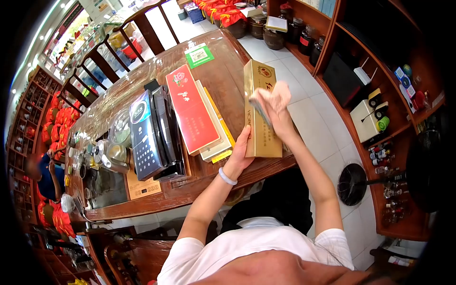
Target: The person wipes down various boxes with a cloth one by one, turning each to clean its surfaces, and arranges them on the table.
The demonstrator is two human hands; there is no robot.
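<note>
A long gold carton (262,135) with dark lettering stands tilted at the table's near right edge. My left hand (242,148), with a pale bangle at the wrist, is closed around its lower left side. Over the carton's upper right face, my right hand (281,119) is closed on a pinkish cloth (273,97) with a grey, striped-looking part; its fingers are partly hidden. To the left lies a red carton (194,111) on top of cream and yellow boxes (216,142). Further left is a dark blue carton (146,137) beside a black glossy box (167,128).
The wooden table (221,57) has a clear cover and a green QR card (198,55). A kettle (116,156) and tea things stand at left. Shelves (327,61) and a black fan (352,184) are at right. Another person (50,178) is at far left.
</note>
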